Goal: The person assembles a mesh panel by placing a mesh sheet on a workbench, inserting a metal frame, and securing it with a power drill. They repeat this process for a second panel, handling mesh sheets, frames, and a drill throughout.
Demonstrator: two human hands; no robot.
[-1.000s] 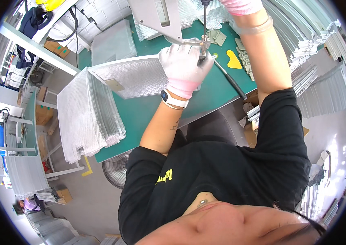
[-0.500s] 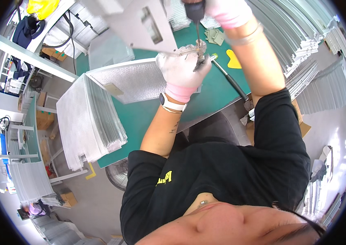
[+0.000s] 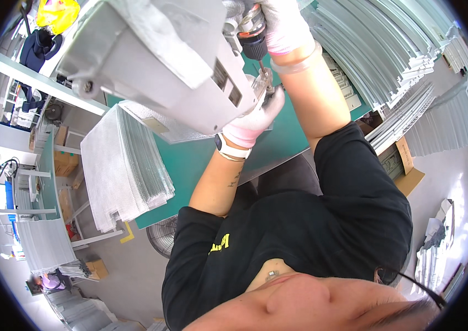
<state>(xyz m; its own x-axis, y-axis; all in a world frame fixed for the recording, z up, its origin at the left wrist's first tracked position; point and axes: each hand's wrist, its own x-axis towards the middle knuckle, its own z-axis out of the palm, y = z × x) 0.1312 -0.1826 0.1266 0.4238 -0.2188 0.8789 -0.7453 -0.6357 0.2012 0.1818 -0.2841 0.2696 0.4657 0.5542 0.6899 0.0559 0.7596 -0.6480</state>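
My left hand [image 3: 256, 120], in a white glove with a pink cuff, is closed around a small metal bracket [image 3: 263, 83] at the end of a large grey housing [image 3: 151, 71]. Its thumb lies along the bracket, while the housing covers most of the fingers. My right hand [image 3: 286, 27], gloved the same way, grips a power screwdriver [image 3: 253, 41] with a black chuck; the hand is partly cut off by the upper edge. The screwdriver's bit points down at the bracket, apparently touching it.
A green-topped table [image 3: 294, 121] lies beneath. On its left stands a stack of silvery textured sheets [image 3: 120, 171]. Long metal strips [image 3: 366, 49] are piled at the right. Below the table are a floor fan [image 3: 162, 238] and, at right, an open cardboard box [image 3: 405, 171].
The grey housing has swung further into view, covering more of my left hand and the table. My right hand and the screwdriver have shifted left and tilted. My right arm now hides the hammer.
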